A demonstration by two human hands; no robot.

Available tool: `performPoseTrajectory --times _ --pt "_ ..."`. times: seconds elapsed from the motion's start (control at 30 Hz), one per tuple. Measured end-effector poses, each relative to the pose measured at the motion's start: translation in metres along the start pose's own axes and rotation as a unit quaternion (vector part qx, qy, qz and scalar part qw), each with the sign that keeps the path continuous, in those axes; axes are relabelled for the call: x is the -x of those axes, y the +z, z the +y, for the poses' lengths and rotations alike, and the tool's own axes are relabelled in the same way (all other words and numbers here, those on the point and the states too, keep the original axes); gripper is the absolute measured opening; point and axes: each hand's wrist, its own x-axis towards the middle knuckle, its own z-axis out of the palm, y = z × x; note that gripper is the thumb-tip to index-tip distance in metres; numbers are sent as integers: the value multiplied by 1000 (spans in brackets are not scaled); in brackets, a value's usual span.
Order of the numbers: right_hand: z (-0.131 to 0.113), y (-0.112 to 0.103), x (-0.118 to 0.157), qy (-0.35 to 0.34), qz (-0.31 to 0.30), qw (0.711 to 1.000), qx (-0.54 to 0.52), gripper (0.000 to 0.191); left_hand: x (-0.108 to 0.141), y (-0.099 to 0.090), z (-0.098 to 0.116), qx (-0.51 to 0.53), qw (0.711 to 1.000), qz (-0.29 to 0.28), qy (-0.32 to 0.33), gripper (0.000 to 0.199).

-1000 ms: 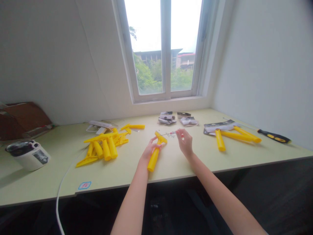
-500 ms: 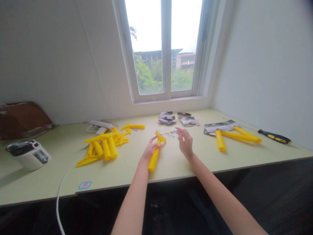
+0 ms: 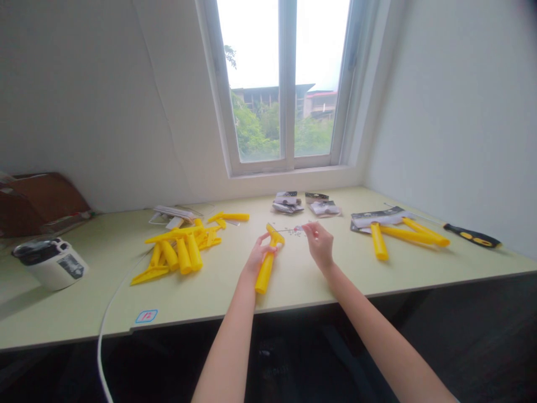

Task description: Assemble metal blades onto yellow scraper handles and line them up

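My left hand (image 3: 260, 256) is closed around a yellow handle (image 3: 265, 271) with a slanted head, held near the table's front edge. From the right, the thin shaft of a small screwdriver (image 3: 287, 230) reaches the head of that handle. Its other end sits in the pinched fingers of my right hand (image 3: 320, 242). Behind and between my hands lie several tiny dark screws (image 3: 296, 233), too small to make out singly.
A pile of yellow handles (image 3: 184, 254) lies left, near a white mug (image 3: 59, 266) and a white cable (image 3: 109, 308). Plastic packets (image 3: 287, 202) lie at the back. More yellow handles (image 3: 378, 242) and a black-yellow screwdriver (image 3: 472, 235) lie right.
The fingers of my right hand have curled in more around the small screwdriver, and that hand has turned slightly. My left hand still holds the yellow handle in nearly the same place.
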Motion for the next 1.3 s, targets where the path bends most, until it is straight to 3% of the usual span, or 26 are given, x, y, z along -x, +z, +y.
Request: performPoseTrajectory --times 0.27,0.43,0.67,0.9,1.1,1.3 --pt "1 2 1 -16 -73 997 11 29 1 1 1 5 1000 6 -2 71" --pt "0 4 2 -61 -54 997 5 25 0 0 0 1 1000 19 -3 69" --pt "2 3 3 -7 -30 999 22 21 1 0 0 2 1000 14 0 68" --pt "6 5 4 4 -99 995 20 14 0 -2 -1 -8 1000 0 8 67" --pt "0 5 4 -39 -56 998 14 9 5 3 1 0 1000 -5 7 68" --pt "0 2 3 16 -53 998 11 21 5 3 2 -2 1000 -4 3 69"
